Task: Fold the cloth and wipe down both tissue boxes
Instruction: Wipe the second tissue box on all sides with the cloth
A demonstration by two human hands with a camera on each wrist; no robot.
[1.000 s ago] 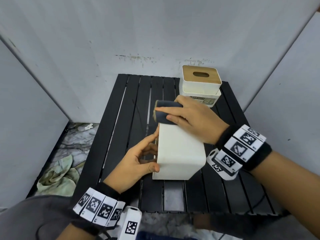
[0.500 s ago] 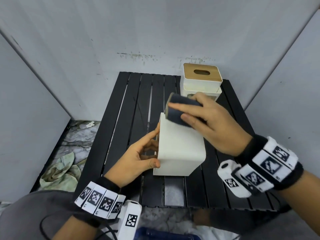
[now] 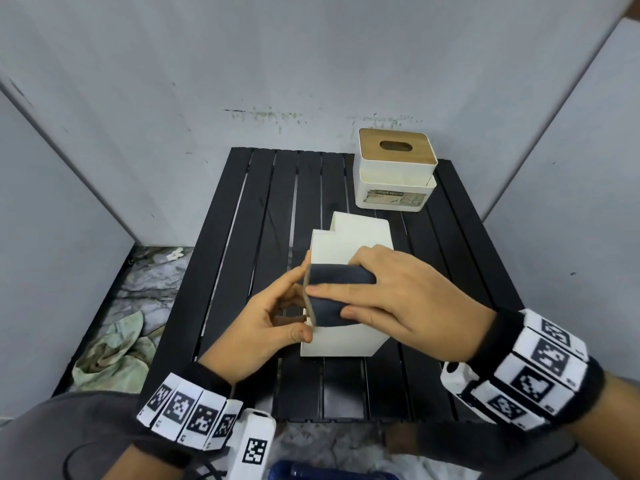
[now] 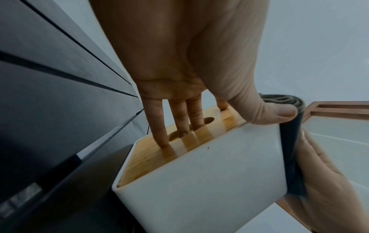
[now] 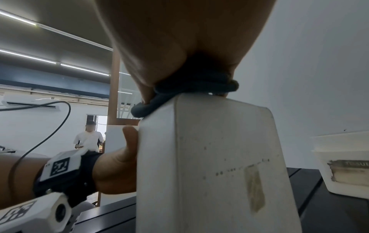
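Note:
A white tissue box (image 3: 349, 244) lies on its side in the middle of the black slatted table (image 3: 242, 237). My right hand (image 3: 349, 299) grips a folded dark cloth (image 3: 339, 277) and presses it on the box's upper face near the front left edge. My left hand (image 3: 287, 299) steadies the box from the left. Its straight fingers (image 4: 161, 126) press on the wooden lid (image 4: 151, 154), and the thumb sits on the top edge beside the cloth (image 4: 289, 141). A second tissue box (image 3: 394, 174) with a wooden lid stands upright at the back right.
Grey panels wall in the table at the back and on both sides. A crumpled greenish rag (image 3: 114, 351) lies on the floor to the left. In the right wrist view a person (image 5: 88, 138) stands far off in the room.
My right hand has drawn the cloth from the box's far end back along its upper face to the near end. The left hand and the box have stayed in place.

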